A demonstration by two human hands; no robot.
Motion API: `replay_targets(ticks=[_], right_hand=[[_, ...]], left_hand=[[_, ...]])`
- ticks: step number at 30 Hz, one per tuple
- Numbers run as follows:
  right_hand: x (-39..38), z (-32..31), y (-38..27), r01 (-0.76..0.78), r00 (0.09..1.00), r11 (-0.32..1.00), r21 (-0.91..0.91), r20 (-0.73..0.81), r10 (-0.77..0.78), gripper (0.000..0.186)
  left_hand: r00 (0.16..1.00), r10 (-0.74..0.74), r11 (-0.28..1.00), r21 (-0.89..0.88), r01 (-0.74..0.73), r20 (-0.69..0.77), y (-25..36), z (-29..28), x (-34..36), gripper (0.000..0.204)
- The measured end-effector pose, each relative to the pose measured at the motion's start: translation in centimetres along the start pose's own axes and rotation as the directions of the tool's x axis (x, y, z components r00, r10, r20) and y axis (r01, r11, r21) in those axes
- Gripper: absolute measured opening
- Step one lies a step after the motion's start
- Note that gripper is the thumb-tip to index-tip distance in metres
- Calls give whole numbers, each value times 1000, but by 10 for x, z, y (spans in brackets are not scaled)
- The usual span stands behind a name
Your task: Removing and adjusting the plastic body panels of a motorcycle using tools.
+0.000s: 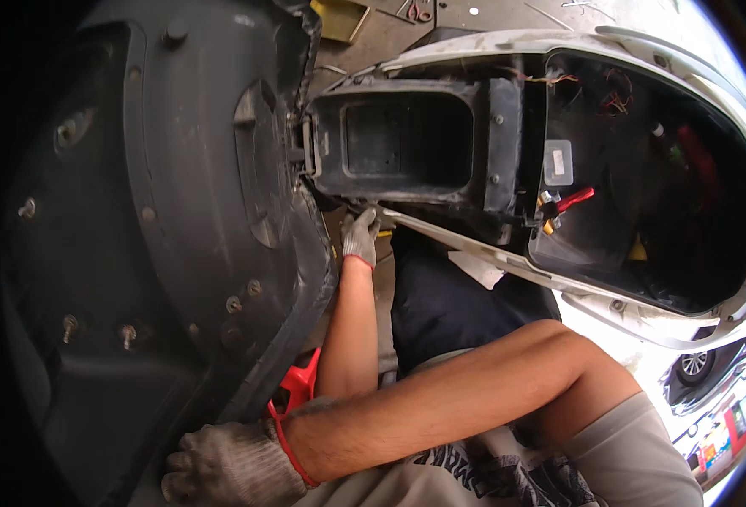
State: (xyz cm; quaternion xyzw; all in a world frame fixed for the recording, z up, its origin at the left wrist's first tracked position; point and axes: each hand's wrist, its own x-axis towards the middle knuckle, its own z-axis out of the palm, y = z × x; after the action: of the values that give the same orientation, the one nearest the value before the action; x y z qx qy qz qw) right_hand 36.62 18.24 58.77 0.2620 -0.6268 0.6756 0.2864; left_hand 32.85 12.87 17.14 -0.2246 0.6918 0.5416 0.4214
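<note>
My left hand [361, 236], in a grey-white work glove with a red cuff, reaches up to the pointed front end of a white side panel [453, 239] on a scooter body. Its fingers bend in against the edge below the black storage bin [407, 139], and their tips are partly hidden. My right forearm crosses over the left one. At the lower left, my right hand [229, 465], gloved the same way, is curled beside the lower edge of the tipped-up black seat [196, 279]; whatever lies in its fingers is hidden.
A rear compartment [643, 220] holds a red-handled tool [574, 199], a clear plastic box [558, 162] and loose wires [616, 93]. Bolts stick out of the seat's underside. A red plastic piece [299, 384] shows beside my left forearm. Red-handled pliers [419, 13] and a yellow tray [339, 19] are on the floor.
</note>
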Motion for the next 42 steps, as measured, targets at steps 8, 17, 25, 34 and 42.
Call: replay_targets(ticks=[8, 17, 25, 34, 42], right_hand=[[-8, 47, 0, -13, 927, 946, 323, -351, 133, 18], [0, 55, 12, 194, 911, 877, 440, -412, 5, 16], [-4, 13, -8, -30, 939, 965, 259, -323, 116, 15], [-5, 5, 7, 163, 917, 979, 123, -384, -105, 10], [-3, 14, 9, 181, 898, 960, 214, -434, -73, 12]], left_hand=[[989, -70, 962, -253, 101, 129, -11, -18, 37, 7], [967, -3, 931, -353, 97, 256, -4, -27, 24, 8], [977, 11, 986, -165, 25, 214, -10, -47, 47, 4], [953, 2, 952, -292, 91, 303, -7, -54, 41, 5], [958, -15, 986, -157, 63, 287, 5, -52, 37, 9]])
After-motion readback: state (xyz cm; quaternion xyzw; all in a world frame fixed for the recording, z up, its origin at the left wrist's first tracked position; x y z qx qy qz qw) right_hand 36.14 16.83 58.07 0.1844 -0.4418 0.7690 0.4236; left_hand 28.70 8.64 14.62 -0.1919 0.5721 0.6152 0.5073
